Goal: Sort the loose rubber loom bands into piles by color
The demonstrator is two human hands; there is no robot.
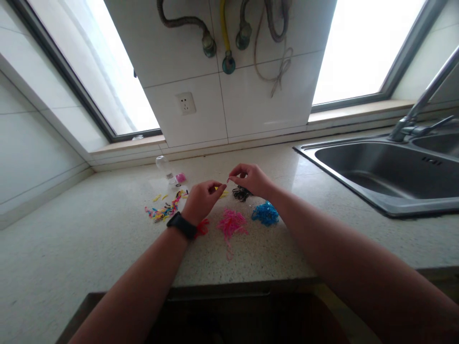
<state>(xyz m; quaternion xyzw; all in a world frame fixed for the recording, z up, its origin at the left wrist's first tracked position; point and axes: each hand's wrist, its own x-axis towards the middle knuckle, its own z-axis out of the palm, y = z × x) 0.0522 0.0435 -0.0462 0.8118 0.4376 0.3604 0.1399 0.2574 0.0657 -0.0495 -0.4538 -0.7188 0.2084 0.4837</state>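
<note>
My right hand (251, 177) pinches a small reddish rubber band (228, 180) between thumb and forefinger. Close beside it, my left hand (203, 197), with a black watch on the wrist, has its thumb and fingers closed; whether they also grip that band is too small to tell. Below the hands lie a pink pile of rubber bands (232, 222) and a blue pile (266, 213). A black pile (241, 193) sits under my right hand. Some yellow bands (223, 194) and a red pile (202, 228) are partly hidden by my left hand and wrist.
Mixed-colour bands (167, 209) are scattered on the counter left of my hands. Behind them a clear bottle (165, 169) lies near a pink item (180, 177). A steel sink (358, 172) with a faucet is on the right. A tiled wall with hoses rises behind.
</note>
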